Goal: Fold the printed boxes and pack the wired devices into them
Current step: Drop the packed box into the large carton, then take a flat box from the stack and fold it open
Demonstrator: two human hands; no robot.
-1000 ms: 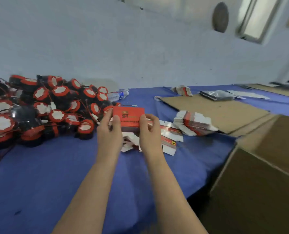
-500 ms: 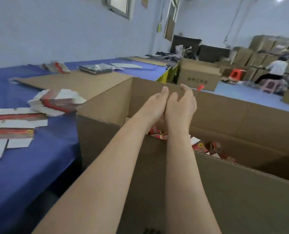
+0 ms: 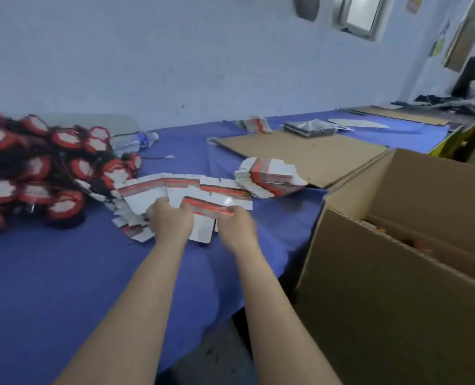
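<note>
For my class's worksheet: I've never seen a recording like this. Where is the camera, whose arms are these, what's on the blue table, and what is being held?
There is no machine here: the camera sits on a person's head, looking forward and down, so the two bare arms are the wearer's own. The left hand and right hand both grip one flat printed box, not yet folded. Left of them on the blue table cover lies a pile of wired devices, round, red and black. Behind the hands sits a stack of flat boxes at the edge of a cardboard sheet. An open brown carton stands at the right.
</note>
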